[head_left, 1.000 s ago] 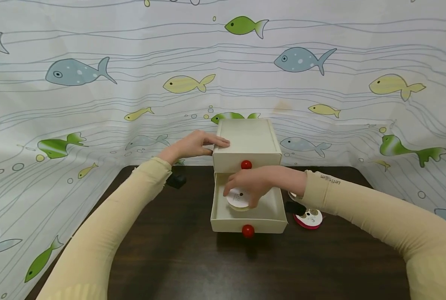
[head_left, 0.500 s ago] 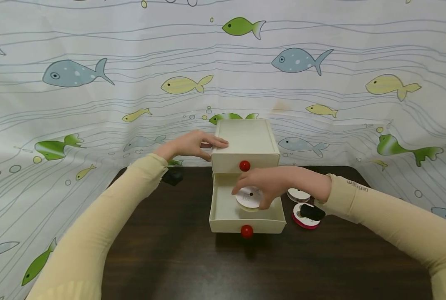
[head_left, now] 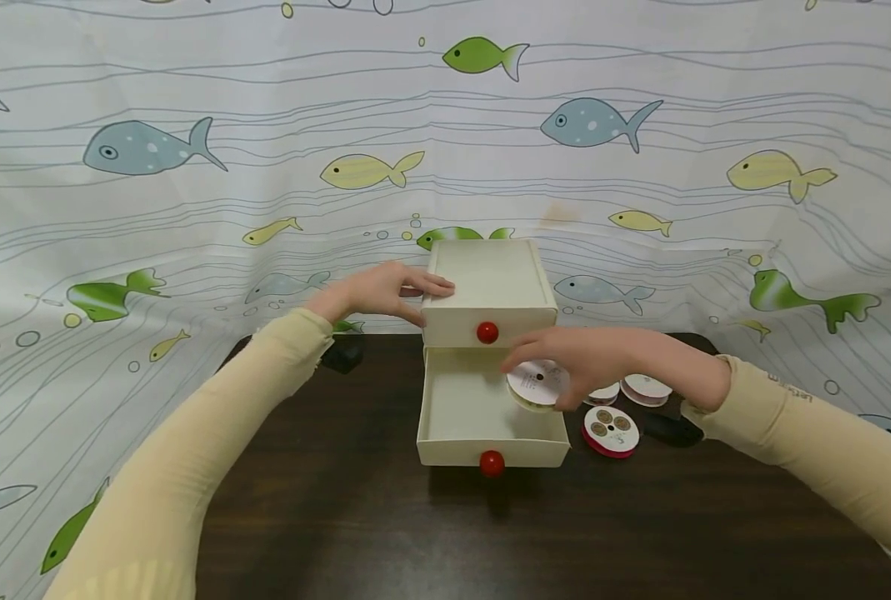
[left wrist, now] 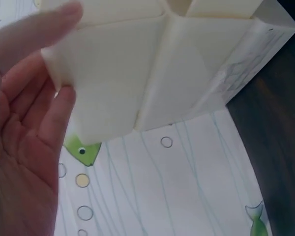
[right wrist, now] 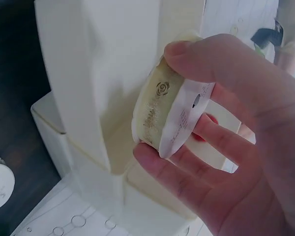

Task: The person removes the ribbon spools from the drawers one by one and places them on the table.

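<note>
My right hand (head_left: 603, 358) pinches a ribbon spool (head_left: 538, 382) by its edge, over the right side of the pulled-out lower drawer (head_left: 445, 452). In the right wrist view the spool's cream ribbon (right wrist: 155, 108) shows a rose print, with thumb and fingertips on opposite edges. A cream two-drawer box (head_left: 493, 275) stands at the middle of the table. Its upper drawer (head_left: 448, 327) is pushed in. My left hand (head_left: 381, 287) rests on the box's top left edge, fingers extended over the top and thumb against the lower side.
To the right of the box lie a spool with magenta ribbon (head_left: 612, 429) and two more white-faced spools, one (head_left: 646, 387) farther right and one (head_left: 604, 395) partly behind my right hand. A fish-patterned sheet (head_left: 265, 192) rises behind the dark table (head_left: 340, 508).
My right hand has lifted the cream ribbon spool and carried it rightward from the middle of the lower drawer to its right side. The left hand stays on the box.
</note>
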`<state>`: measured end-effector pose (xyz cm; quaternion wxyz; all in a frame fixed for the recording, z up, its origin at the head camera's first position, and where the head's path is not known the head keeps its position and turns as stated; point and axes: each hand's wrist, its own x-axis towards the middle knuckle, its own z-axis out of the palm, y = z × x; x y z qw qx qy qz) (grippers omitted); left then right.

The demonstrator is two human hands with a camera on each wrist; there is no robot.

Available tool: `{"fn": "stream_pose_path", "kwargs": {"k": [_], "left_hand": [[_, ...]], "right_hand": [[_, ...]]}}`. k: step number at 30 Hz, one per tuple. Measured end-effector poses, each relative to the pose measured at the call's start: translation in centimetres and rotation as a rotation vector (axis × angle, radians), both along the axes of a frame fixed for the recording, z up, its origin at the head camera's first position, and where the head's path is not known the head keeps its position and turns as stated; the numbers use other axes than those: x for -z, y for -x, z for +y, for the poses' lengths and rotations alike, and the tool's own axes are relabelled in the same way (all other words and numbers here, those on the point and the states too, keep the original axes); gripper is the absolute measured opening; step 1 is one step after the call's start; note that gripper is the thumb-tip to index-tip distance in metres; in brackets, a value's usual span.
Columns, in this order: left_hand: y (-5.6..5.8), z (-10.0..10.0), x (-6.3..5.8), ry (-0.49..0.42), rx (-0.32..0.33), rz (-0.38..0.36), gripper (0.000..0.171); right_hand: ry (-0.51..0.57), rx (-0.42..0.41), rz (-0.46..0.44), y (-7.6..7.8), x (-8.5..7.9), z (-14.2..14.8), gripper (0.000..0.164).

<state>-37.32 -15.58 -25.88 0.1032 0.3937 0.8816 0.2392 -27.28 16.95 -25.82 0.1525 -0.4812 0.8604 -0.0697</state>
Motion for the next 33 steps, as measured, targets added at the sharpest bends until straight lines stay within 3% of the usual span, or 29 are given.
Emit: {"fn": "stream_pose_path", "kwargs": {"k": [6,13,28,33], "left_hand": [[-0.7,0.0,0.6,-0.049,-0.014,0.069,0.054],[-0.8,-0.1,1.1,-0.116,-0.025,0.061,0.051],[-1.0,0.2,1.2,-0.113,-0.019,0.079,0.051],[-1.1,0.1,1.4,-0.126,-0.029,0.067,0.051]], "right_hand": [[0.032,0.054,0.019,-0.2,-0.1,2.0,0.068],[0.057,0.118,0.056,0.1,-0.1,4.6,0.071],[0.121,0.292,0.131,0.1,1.6,10.8,0.069],[0.105,0.326,0.226,0.6,3.1,12.9,0.069]]}}
